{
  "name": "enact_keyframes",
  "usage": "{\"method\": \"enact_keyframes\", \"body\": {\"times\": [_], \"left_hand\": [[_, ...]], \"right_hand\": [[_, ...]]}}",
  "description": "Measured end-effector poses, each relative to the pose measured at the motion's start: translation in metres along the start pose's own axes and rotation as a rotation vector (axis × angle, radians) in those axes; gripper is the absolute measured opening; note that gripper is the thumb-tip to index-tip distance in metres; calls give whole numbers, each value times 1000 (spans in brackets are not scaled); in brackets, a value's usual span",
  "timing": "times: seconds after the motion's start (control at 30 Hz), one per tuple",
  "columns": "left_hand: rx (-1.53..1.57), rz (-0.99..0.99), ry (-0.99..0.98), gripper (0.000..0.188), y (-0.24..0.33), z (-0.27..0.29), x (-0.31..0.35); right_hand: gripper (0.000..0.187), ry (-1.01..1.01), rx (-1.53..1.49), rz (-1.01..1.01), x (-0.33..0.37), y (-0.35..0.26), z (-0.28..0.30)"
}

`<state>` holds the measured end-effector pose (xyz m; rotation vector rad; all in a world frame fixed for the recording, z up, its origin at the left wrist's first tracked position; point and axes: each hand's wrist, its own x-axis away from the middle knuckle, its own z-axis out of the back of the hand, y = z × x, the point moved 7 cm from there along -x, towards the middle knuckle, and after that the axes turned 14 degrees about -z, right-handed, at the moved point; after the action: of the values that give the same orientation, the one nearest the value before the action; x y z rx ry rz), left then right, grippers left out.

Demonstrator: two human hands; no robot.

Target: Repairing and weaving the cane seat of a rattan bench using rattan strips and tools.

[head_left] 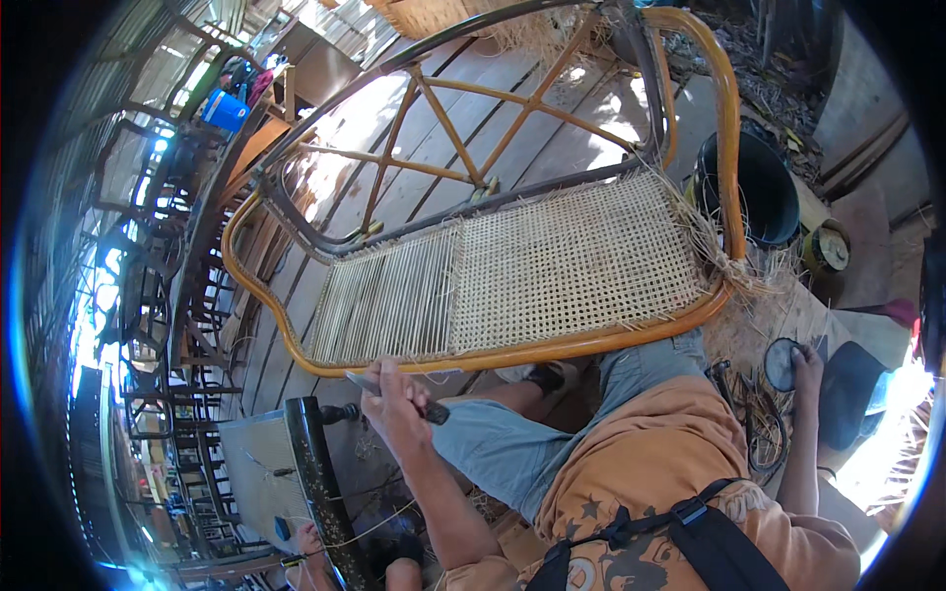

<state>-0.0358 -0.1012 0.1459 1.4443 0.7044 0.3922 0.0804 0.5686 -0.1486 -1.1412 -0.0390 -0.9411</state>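
My left hand (396, 406) is closed around a knife (437, 414). Its dark handle end sticks out on one side of the fist and a grey blade on the other. The hand hovers by the near rail of a rattan bench (552, 347). The bench's cane seat (572, 261) is woven in an open grid on the right, while only parallel strands run across its left part. Far to the right, my right hand (808, 370) grips the rim of a small round dish or lid (779, 365), whose contents I cannot make out.
A dark bucket (774, 192) and a small tin (830, 248) stand right of the bench. Loose cane strands (759, 278) hang at its right corner. At lower left, another person's hand (308, 542) is beside a dark-framed chair (320, 473). A blue bucket (225, 110) sits far left.
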Motion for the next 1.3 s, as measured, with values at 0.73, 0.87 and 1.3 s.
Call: {"method": "enact_keyframes", "body": {"times": [0.73, 0.87, 1.3], "left_hand": [[-7, 692, -14, 24, -145, -10, 159], [8, 705, -81, 22, -143, -18, 156], [-326, 295, -625, 18, -103, -32, 154]], "right_hand": [[6, -1020, -78, 8, 230, -225, -353], [13, -945, 38, 675, 253, -235, -351], [29, -476, 307, 294, 175, -293, -289]]}}
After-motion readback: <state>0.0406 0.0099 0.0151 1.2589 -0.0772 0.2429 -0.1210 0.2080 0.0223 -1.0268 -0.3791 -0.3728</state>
